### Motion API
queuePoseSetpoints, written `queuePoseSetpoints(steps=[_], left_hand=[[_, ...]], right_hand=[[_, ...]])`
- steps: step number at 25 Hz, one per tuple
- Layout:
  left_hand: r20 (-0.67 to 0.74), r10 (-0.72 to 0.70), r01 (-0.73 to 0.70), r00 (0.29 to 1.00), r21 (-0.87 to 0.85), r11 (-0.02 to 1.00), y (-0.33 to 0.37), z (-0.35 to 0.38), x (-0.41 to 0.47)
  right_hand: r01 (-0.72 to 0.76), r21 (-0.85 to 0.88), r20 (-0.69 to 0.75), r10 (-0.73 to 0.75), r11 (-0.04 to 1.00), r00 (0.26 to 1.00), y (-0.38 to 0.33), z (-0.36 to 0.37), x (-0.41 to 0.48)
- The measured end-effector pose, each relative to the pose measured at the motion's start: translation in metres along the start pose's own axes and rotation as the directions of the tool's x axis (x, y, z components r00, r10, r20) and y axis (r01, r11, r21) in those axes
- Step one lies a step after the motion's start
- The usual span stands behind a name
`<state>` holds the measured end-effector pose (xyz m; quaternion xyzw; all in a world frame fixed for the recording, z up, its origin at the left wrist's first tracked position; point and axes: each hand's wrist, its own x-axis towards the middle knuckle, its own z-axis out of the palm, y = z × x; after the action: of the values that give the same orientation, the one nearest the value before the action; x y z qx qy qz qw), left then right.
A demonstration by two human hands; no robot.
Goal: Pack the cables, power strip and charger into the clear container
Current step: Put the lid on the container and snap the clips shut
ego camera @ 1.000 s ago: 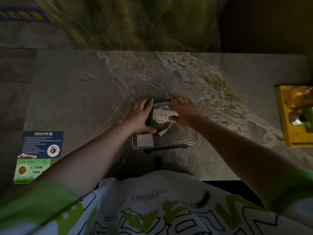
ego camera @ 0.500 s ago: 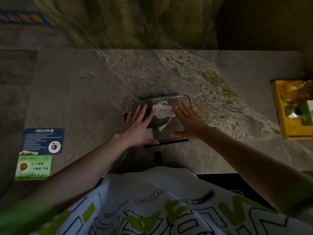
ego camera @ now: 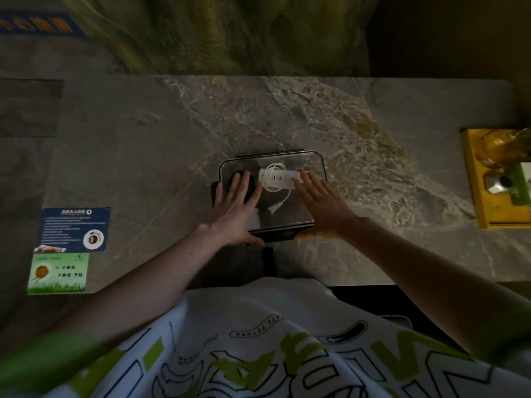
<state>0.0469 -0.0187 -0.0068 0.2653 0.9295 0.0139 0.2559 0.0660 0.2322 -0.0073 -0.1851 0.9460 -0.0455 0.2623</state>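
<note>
Clear container (ego camera: 314,163): left hand (ego camera: 234,209) and right hand (ego camera: 319,208), laid flat, press its near half, earlier its far end; green card (ego camera: 57,272) bears Chinese characters.

Prob. canteen/eatery: marble table (ego camera: 143,156) w/ printed notice cards (ego camera: 73,229), yellow tray (ego camera: 485,202), curtain (ego camera: 215,33) behind.

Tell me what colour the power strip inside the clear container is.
White; the power strip shows best in the head view.

White shirt (ego camera: 258,317) with green sleeves (ego camera: 43,360) and lettering.
</note>
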Motion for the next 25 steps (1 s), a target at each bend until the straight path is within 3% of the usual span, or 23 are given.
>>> queuePoseSetpoints(steps=[18, 22, 25], left_hand=[[-0.031, -0.051, 0.053, 0.998, 0.077, 0.996, 0.007, 0.008, 0.001], [-0.057, -0.03, 0.021, 0.998, -0.158, 0.987, -0.003, 0.004, -0.004], [-0.121, -0.164, 0.114, 0.979, -0.34, 0.933, -0.005, 0.011, -0.011]], right_hand=[[-0.009, -0.023, -0.058, 0.007, 1.0, 0.998, -0.005, 0.007, -0.003], [-0.025, 0.064, -0.07, 0.03, 0.998, 0.997, -0.003, 0.007, -0.002], [-0.061, 0.181, -0.145, 0.088, 0.982, 0.985, -0.003, 0.01, -0.002]])
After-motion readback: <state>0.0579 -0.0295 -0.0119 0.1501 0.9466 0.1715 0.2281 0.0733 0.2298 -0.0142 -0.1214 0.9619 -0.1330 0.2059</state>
